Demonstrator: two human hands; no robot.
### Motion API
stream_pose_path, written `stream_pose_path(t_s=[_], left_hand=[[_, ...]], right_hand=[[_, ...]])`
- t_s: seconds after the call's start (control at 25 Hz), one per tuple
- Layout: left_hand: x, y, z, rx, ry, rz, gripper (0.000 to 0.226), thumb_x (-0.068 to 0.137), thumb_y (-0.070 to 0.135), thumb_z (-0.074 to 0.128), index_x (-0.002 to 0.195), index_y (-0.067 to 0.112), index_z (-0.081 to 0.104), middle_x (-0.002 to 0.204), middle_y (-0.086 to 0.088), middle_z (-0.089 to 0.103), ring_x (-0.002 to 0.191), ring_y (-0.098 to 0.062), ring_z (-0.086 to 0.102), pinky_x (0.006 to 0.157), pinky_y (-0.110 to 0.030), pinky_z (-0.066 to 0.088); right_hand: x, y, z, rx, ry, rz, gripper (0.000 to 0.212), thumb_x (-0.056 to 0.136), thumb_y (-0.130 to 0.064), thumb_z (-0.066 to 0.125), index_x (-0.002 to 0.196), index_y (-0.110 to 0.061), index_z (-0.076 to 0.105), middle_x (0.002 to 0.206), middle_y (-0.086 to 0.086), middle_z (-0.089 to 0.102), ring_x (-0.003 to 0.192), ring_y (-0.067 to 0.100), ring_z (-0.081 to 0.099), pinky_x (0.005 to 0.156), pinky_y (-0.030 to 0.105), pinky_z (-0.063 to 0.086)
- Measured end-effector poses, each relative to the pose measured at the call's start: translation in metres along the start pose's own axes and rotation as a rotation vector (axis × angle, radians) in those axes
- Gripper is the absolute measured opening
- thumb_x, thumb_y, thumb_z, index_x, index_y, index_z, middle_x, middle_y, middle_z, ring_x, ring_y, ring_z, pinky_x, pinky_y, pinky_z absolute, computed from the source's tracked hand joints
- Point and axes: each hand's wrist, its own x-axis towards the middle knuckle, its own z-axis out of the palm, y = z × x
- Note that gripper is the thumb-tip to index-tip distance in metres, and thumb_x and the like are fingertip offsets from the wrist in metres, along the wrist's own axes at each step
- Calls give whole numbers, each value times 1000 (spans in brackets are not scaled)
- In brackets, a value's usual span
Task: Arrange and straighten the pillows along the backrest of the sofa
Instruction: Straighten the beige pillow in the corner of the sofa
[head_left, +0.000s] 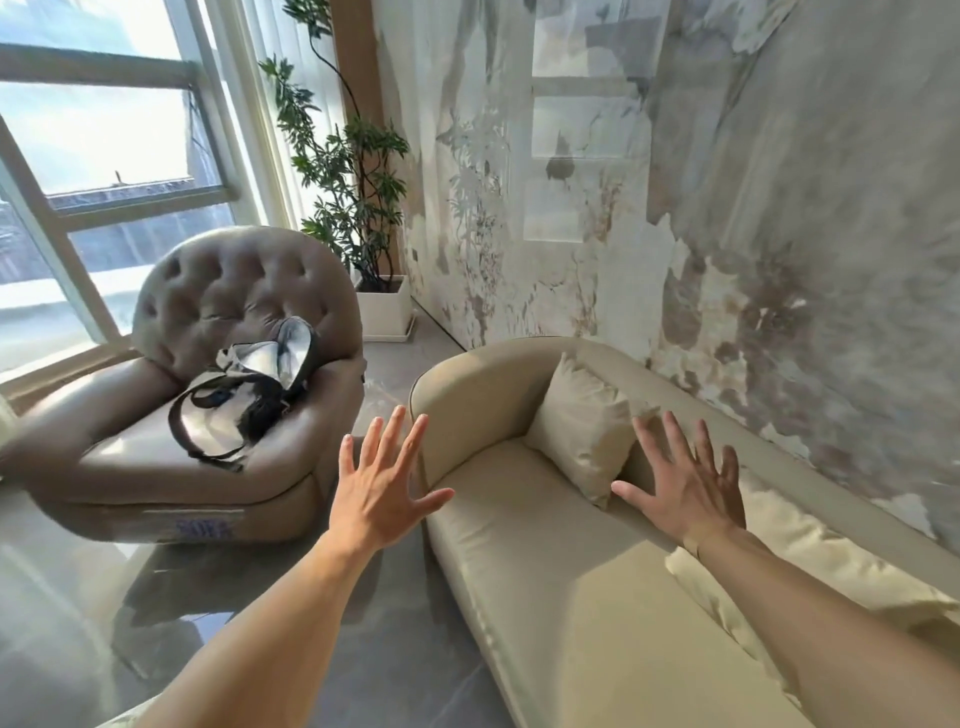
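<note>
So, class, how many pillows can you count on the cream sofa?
2. One pillow stands tilted in the corner by the armrest, just ahead of the right hand. A second pillow lies along the backrest behind the right forearm. More may sit beyond the frame.

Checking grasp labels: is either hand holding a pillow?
No; the left hand and right hand are both open with fingers spread, clear of the pillow.
</note>
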Motion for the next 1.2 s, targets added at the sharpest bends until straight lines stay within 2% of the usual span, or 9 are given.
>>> stream_pose_path(t_s=[0.24,0.36,0.56,0.72,0.96,1.08,1.2], left_hand=[[75,-29,36,0,-9,1,103,73,90,28,157,37,0,167,3,-1,153,-26,2,120,-57,5],[129,-39,52,38,-62,0,104,71,92,24,154,39,-10,166,4,-7,153,-24,-5,120,-57,1],[230,-20,72,42,-85,108,102,74,90,26,155,38,-7,166,5,-6,153,-23,-1,120,-56,-1],[302,-6,89,54,-110,180,102,77,88,28,157,34,-5,166,3,-9,153,-24,-5,120,-55,-5],[400,34,142,-16,-123,356,102,76,89,24,156,34,-4,166,3,-7,153,-24,-3,120,-54,-8],[448,44,179,-41,-158,421,105,71,92,14,157,34,-4,166,5,-8,153,-22,-5,119,-52,-11],[501,41,218,-33,-185,527,102,74,89,20,156,35,-5,166,5,-8,153,-20,-6,118,-55,-14]], right_hand=[[84,-22,35,57,-17,3,88,83,-78,33,152,-42,-9,164,-3,-12,150,29,-12,118,56,7],[130,-25,53,110,-21,28,88,84,-76,38,153,-42,-4,165,-3,-11,150,28,-12,118,56,6],[213,-2,59,119,-36,114,88,83,-78,36,154,-41,-3,165,-3,-10,150,30,-9,117,55,9],[250,21,68,143,-36,188,88,84,-76,36,153,-40,-6,165,-1,-11,150,31,-8,118,56,9],[275,65,90,125,-58,403,90,83,-79,34,153,-40,-6,165,-2,-11,151,30,-8,117,57,10],[284,71,103,74,-72,531,89,83,-79,32,153,-40,-6,165,-3,-10,151,30,-5,117,56,13],[295,61,117,50,-115,672,90,82,-80,32,153,-41,-7,165,-3,-11,150,31,-2,116,55,14]])
